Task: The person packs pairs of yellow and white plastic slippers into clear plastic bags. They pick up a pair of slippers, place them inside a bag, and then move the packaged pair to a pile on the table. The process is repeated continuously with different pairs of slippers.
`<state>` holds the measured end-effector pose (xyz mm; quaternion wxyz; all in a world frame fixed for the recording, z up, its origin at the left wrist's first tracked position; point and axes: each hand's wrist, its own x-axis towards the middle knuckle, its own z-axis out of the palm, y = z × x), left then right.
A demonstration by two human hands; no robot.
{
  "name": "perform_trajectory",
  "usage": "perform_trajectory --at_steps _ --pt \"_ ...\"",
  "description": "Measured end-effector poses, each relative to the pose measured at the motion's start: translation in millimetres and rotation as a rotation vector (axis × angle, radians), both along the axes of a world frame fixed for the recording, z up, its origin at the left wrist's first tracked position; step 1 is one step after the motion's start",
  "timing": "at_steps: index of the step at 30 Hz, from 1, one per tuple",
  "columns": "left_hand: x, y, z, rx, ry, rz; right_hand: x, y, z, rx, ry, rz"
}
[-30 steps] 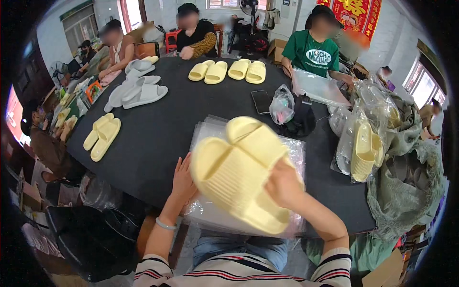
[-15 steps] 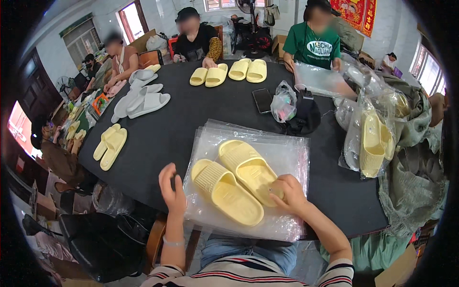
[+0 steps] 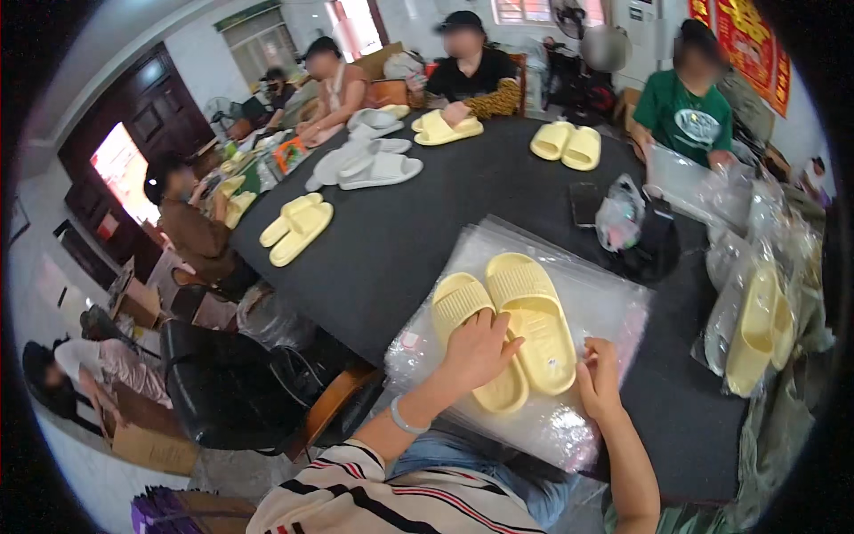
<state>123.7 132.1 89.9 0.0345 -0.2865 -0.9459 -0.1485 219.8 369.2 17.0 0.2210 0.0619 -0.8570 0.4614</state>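
Observation:
A pair of pale yellow slide slippers lies on a stack of clear plastic bags [image 3: 614, 307] in front of me. Over the left slipper [image 3: 500, 393] my left hand [image 3: 479, 350] is closed, its fingers at the strap's opening and its thumb toward the gap between the pair. The right slipper [image 3: 541, 334] has a small white label [image 3: 551, 362] on its heel. Beside that heel, over the bags, is my right hand [image 3: 600, 378], its fingers loosely bent and a little apart, with nothing visible in them.
Yellow slippers [image 3: 298, 227] and grey slippers [image 3: 378, 169] lie farther off on the black table [image 3: 382, 240]. A phone [image 3: 584, 205] and a small plastic bag [image 3: 620, 214] are at the right, near bagged yellow slippers [image 3: 756, 334]. Several people sit around; one handles clear bags [image 3: 680, 182].
My left hand has moved from beside the pair onto the left slipper. My right hand has come off the right slipper's heel. The slippers stand more upright in view, which has swung left.

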Motion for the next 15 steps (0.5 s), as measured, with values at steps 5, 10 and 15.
perform_trajectory --at_steps 5,10,15 --pt "-47.4 -92.9 16.9 0.141 0.054 0.068 0.5 -0.3 2.5 0.044 -0.058 -0.015" --pt "-148.6 -204.9 5.3 0.081 0.08 0.219 -2.2 -5.5 6.6 0.066 -0.077 0.008" --pt "-179.7 -282.0 -58.2 0.112 0.161 0.188 -0.4 -5.7 7.9 0.069 -0.079 -0.013"
